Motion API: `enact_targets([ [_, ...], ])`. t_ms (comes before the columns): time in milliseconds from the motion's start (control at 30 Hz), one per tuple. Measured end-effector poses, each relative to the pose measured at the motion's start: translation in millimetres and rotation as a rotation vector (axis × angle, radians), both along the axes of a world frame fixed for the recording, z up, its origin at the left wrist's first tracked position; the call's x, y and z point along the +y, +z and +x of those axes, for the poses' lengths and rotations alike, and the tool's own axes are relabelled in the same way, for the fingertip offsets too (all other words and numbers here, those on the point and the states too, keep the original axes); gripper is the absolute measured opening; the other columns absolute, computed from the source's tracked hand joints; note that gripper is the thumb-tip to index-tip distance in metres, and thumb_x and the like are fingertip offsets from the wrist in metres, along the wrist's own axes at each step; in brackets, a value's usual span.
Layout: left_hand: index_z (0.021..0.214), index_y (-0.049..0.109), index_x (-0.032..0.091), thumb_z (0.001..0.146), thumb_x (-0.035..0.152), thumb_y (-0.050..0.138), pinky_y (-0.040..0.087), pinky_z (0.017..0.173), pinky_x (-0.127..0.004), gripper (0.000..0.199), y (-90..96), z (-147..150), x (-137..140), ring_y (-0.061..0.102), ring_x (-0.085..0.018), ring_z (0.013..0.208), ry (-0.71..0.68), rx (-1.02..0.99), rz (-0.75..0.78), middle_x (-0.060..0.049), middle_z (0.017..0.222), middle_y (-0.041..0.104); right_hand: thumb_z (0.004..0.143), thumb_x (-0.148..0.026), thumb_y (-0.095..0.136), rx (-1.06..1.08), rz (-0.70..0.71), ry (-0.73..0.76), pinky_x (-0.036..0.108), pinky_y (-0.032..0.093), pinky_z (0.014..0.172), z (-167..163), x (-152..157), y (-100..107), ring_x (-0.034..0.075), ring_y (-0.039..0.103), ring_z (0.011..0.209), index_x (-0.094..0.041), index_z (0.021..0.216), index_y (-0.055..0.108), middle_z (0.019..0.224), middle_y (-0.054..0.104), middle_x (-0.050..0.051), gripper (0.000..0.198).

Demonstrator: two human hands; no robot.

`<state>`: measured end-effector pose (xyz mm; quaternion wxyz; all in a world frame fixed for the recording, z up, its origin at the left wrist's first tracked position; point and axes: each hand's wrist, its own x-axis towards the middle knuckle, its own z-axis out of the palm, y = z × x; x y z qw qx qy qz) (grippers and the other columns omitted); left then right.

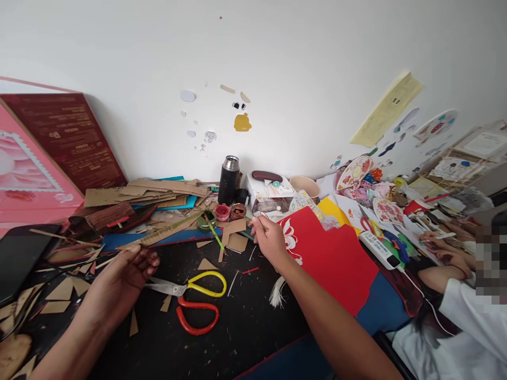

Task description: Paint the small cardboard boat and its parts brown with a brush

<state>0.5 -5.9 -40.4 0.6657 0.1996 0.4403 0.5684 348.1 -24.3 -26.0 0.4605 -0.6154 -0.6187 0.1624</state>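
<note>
My left hand (122,269) is closed at the thumb on the near end of a long cardboard strip (168,232), partly painted green. The strip slants up toward an open jar of green paint (206,220). A green-stained paintbrush (216,232) leans out of that jar. Beside it stand jars of red paint (222,212) and brown paint (238,211). My right hand (269,237) has its fingers pinched together by cut cardboard pieces (236,241); what they hold, if anything, is hidden. Scissors (178,289) with yellow and red handles lie spread below the strip.
Cardboard scraps (59,295) and a phone-like black slab (24,258) lie at left. Behind stand a black thermos (228,179) and stacked cardboard (158,191). Red paper (325,253) and a white power strip (379,249) lie at right, near another person's hands (439,245).
</note>
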Motion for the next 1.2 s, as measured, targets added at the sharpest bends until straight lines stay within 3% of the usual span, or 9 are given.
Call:
enact_targets([
  [400, 0.079, 0.074, 0.020, 0.052, 0.028, 0.102, 0.064, 0.057, -0.025, 0.040, 0.8, 0.4, -0.9, 0.074, -0.019, 0.068, -0.006, 0.016, 0.018, -0.001, 0.076, 0.076, 0.109, -0.071, 0.048, 0.178, 0.012, -0.005, 0.031, 0.049, 0.059, -1.4, 9.0, -0.7, 0.016, 0.064, 0.050, -0.023, 0.092, 0.073, 0.082, 0.077, 0.003, 0.056],
  [533, 0.079, 0.074, 0.020, 0.050, 0.030, 0.105, 0.065, 0.058, -0.025, 0.043, -3.2, -0.5, -0.4, 0.075, -0.019, 0.069, -0.017, 0.012, 0.022, -0.001, 0.076, 0.076, 0.109, -0.073, 0.048, 0.223, 0.006, -0.027, 0.030, 0.048, 0.057, 0.0, 10.5, -6.4, 0.016, 0.065, 0.049, -0.023, 0.093, 0.073, 0.078, 0.075, 0.002, 0.057],
  [833, 0.080, 0.073, 0.020, 0.061, 0.026, 0.097, 0.063, 0.056, -0.025, 0.031, -3.6, -0.4, 0.1, 0.074, -0.019, 0.069, -0.009, 0.021, 0.028, -0.001, 0.076, 0.075, 0.109, -0.070, 0.050, 0.268, 0.032, -0.049, 0.028, 0.048, 0.055, 3.4, 4.3, -3.6, 0.016, 0.064, 0.051, -0.023, 0.085, 0.071, 0.074, 0.073, 0.002, 0.057],
  [1000, 0.079, 0.072, 0.021, 0.059, 0.026, 0.098, 0.064, 0.056, -0.025, 0.033, -3.6, 0.3, 0.7, 0.074, -0.019, 0.068, -0.003, 0.024, 0.017, -0.001, 0.076, 0.075, 0.108, -0.071, 0.050, 0.263, 0.048, -0.073, 0.028, 0.049, 0.055, 3.2, 4.6, -1.5, 0.016, 0.064, 0.050, -0.023, 0.093, 0.074, 0.076, 0.075, 0.003, 0.056],
  [1200, 0.080, 0.072, 0.020, 0.060, 0.026, 0.098, 0.064, 0.059, -0.025, 0.033, -4.7, 0.0, 0.8, 0.074, -0.019, 0.070, -0.014, 0.020, 0.021, -0.001, 0.076, 0.075, 0.108, -0.070, 0.050, 0.269, 0.008, -0.100, 0.027, 0.046, 0.052, 7.2, 1.8, -4.4, 0.014, 0.062, 0.048, -0.022, 0.088, 0.072, 0.075, 0.073, 0.002, 0.056],
])
